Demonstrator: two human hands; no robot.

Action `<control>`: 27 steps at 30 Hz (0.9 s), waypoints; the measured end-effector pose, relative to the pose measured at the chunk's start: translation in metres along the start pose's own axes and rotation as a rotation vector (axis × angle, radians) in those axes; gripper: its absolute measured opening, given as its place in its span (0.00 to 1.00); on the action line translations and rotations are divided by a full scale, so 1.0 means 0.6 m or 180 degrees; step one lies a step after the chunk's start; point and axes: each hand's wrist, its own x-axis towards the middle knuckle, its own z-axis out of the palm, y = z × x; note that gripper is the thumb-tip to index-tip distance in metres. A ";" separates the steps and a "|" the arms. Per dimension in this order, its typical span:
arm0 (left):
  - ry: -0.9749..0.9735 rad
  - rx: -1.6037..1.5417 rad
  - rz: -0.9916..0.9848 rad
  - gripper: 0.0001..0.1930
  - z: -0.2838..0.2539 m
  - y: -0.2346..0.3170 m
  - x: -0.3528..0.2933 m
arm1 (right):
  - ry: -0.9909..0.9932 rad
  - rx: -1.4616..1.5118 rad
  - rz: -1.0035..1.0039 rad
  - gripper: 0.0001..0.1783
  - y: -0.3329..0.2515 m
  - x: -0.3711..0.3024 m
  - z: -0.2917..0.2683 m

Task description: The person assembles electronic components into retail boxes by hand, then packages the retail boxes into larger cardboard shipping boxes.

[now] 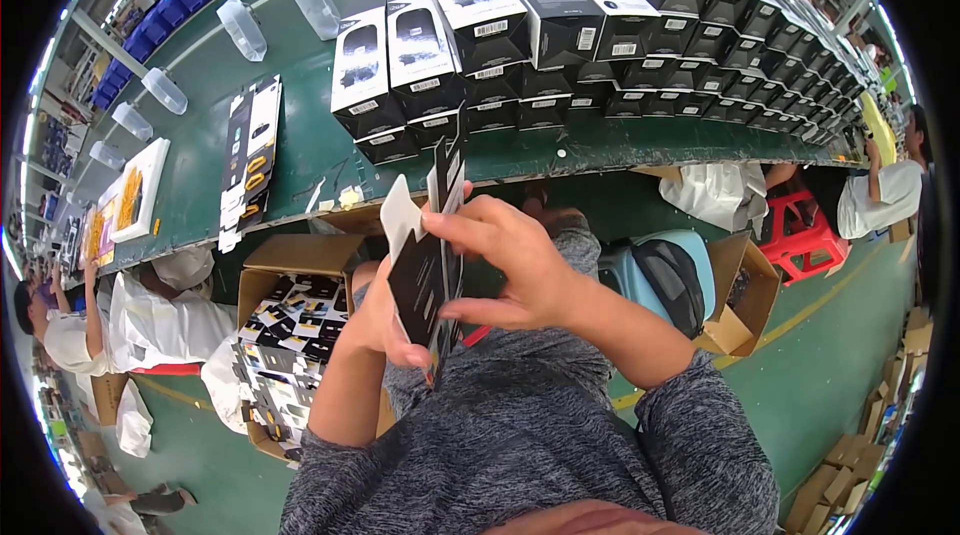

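A black-and-white folding carton (420,280) is held up edge-on in front of my body, with a white flap sticking out at its upper left. My left hand (375,315) grips its left side low down, fingers mostly behind the panel. On the right side, my right hand (515,270) has its thumb and fingers closed on the carton's edges. Whether it is one carton or a few layers together, I cannot tell. Just beyond it, finished-looking black-and-white boxes (430,45) stand stacked on the green table (310,150). Flattened cartons (250,150) lie on the table to the left.
Below the table at left, an open cardboard box (300,255) holds many flat printed cartons. Clear plastic bins (240,30) line the table's far side. To the right are a blue container (640,280), a red stool (800,235) and another cardboard box (745,300). Other people sit at both ends.
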 end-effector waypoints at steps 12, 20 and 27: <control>0.2004 0.1476 0.0836 0.42 -0.002 0.015 -0.004 | 0.0350 -0.0186 0.1223 0.66 -0.027 -0.028 -0.038; 0.0791 0.0101 0.1164 0.69 0.006 0.007 0.009 | 0.0396 0.1723 0.2427 0.77 0.001 -0.078 0.034; 0.0619 0.1676 0.1761 0.42 -0.006 0.034 0.024 | 0.0278 0.1940 0.1185 0.69 0.006 -0.038 0.007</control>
